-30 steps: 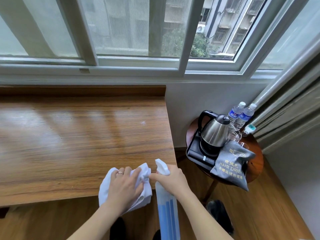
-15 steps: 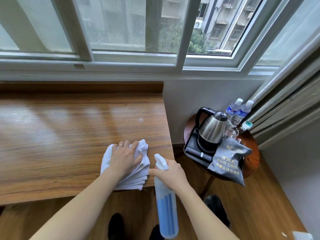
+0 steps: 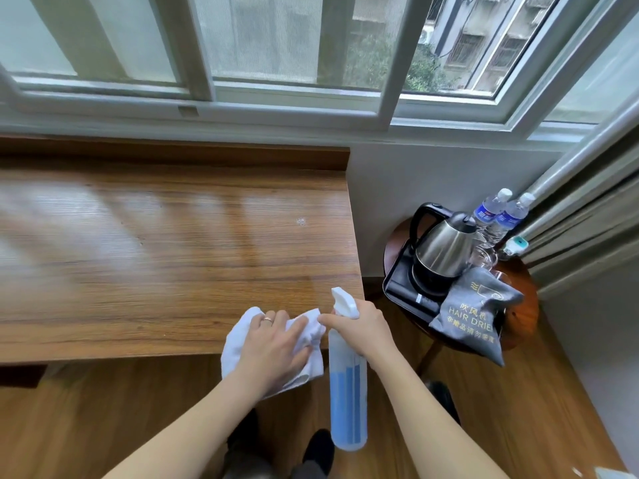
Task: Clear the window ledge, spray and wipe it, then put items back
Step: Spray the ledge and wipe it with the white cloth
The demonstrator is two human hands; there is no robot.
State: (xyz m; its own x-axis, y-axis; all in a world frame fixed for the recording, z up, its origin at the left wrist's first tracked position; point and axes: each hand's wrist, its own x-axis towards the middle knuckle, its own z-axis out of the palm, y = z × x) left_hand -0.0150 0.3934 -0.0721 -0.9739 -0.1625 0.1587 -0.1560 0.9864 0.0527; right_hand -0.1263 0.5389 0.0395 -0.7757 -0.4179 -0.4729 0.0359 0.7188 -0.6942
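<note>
The spray bottle (image 3: 347, 388) is translucent with a white trigger head and carries blue liquid up most of its body; it hangs nozzle-up just off the front right corner of the wooden ledge (image 3: 166, 257), its base over the floor. To the right, a round side table (image 3: 525, 305) bears a black tray (image 3: 397, 288) in which a steel kettle (image 3: 444, 250) stands on its base. Two water bottles (image 3: 498, 216) with blue labels stand upright behind the kettle, side by side, both capped and holding clear water. A grey drawstring bag (image 3: 477, 312) marked HAIR DRIER leans over the tray's front edge; its contents are not visible. Clear glassware sits between the kettle and the bag, too obscured to count. The right hand (image 3: 359, 326) grips the spray bottle at its neck, fingers curled round it below the trigger head, forearm reaching in from the lower right. The left hand (image 3: 273, 347) lies palm-down on a white cloth (image 3: 238, 337), fingers spread and fairly straight, pressing it flat; a ring shows on one finger. The cloth lies at the ledge's front edge near the right corner, its near part overhanging the edge. The two hands are just beside each other, the right thumb touching the cloth's crumpled right end.
</note>
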